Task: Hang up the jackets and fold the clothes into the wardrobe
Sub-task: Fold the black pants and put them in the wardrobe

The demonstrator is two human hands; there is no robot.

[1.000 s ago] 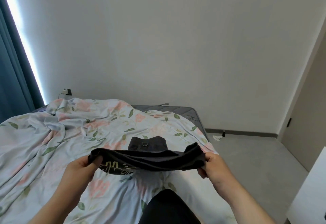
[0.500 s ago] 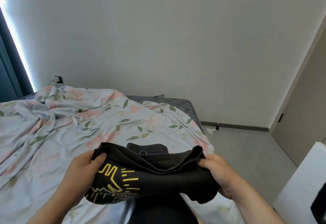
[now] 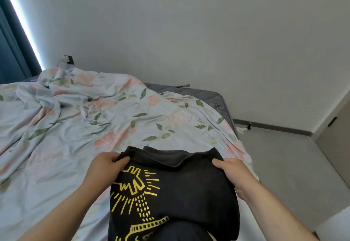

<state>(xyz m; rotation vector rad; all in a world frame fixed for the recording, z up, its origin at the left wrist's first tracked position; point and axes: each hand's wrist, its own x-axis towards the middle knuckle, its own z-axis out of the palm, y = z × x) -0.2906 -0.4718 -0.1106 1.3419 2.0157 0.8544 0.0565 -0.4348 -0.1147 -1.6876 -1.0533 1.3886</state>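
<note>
A black T-shirt (image 3: 185,189) with a yellow line drawing lies folded over my lap at the near edge of the bed. My left hand (image 3: 105,168) grips its top left corner, thumb on top of the cloth. My right hand (image 3: 232,174) holds the top right edge, fingers wrapped under the fold. Another dark folded garment (image 3: 161,149) peeks out on the bed just behind the shirt's top edge, mostly hidden.
The bed carries a rumpled floral sheet (image 3: 91,119) with a grey mattress corner (image 3: 208,94) showing at the back. Grey floor (image 3: 284,157) lies to the right, with a door (image 3: 339,136) and a white furniture edge (image 3: 337,225).
The shirt has come down from being stretched in the air to lying over my lap, print side up. Both hands have kept their hold on its upper corners.
</note>
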